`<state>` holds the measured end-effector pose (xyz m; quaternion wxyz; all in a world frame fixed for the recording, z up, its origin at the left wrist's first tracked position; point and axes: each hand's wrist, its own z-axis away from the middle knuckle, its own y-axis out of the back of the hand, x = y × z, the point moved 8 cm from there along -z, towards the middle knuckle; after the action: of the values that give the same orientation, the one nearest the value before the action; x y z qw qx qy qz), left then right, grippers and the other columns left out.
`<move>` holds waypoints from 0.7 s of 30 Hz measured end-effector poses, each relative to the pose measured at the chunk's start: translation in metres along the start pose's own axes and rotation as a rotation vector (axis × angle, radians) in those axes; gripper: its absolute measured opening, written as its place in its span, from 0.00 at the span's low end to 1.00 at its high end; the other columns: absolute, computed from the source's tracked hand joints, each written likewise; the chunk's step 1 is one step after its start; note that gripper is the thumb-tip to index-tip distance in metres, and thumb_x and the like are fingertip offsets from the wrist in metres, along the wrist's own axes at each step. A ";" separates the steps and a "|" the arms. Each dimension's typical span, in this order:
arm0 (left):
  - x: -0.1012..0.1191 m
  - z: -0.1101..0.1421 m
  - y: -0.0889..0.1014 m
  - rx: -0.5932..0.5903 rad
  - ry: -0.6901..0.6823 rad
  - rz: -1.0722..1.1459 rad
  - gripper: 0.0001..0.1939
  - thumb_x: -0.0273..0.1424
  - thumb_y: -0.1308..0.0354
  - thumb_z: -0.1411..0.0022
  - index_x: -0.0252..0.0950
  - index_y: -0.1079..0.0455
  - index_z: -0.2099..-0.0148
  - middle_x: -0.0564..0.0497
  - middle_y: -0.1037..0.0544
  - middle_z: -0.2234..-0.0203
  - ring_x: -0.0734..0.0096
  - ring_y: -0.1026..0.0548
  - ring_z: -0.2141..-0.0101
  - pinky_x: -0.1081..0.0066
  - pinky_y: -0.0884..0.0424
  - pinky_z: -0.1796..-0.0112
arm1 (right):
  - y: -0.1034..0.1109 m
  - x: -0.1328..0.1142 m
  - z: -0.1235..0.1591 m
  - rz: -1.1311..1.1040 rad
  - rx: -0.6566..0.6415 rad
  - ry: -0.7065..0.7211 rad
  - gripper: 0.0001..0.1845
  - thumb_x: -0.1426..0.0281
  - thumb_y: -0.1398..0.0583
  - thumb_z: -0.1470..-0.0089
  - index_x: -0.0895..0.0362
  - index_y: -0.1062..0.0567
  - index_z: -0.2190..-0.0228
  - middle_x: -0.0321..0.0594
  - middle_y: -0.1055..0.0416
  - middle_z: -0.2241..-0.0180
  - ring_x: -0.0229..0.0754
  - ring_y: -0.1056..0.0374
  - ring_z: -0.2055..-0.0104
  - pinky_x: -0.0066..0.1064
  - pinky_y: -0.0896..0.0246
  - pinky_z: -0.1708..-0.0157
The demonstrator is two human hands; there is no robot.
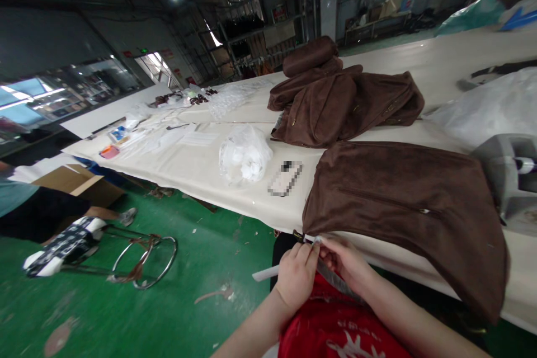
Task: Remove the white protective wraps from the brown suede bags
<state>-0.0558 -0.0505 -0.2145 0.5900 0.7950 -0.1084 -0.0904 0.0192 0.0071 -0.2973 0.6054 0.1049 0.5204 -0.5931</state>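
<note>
My left hand [297,269] is closed at the near edge of the table, with a narrow white strip [265,274] sticking out to its left. Close beside it, my right hand [343,258] pinches a small whitish piece [316,240] at the fingertips of both hands; its exact kind is too small to tell. A grey band [335,279] hangs below the right hand, across the red garment on my lap. Just beyond the hands lies a dark brown bag piece [390,190] with a zipper, draping over the table edge.
More brown bags [331,100] are heaped behind. A phone [285,179] and a clear plastic bag [244,154] with white contents lie on the pale table [193,170]. At right is a grey machine-like object [509,173]. A stool [100,251] and a person's leg [37,215] are at left.
</note>
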 end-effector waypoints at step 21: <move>-0.040 -0.010 -0.044 -0.239 0.423 0.820 0.18 0.39 0.59 0.35 0.37 0.33 0.70 0.49 0.26 0.77 0.66 0.28 0.73 0.71 0.34 0.67 | 0.015 -0.106 0.046 0.751 0.106 0.497 0.16 0.56 0.41 0.47 0.55 0.23 0.70 0.39 0.26 0.74 0.39 0.33 0.76 0.28 0.39 0.76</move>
<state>-0.0885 -0.0182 -0.2532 0.6735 0.6141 -0.2793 0.3020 0.0808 0.0413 -0.2048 0.6290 0.4565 0.5446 -0.3152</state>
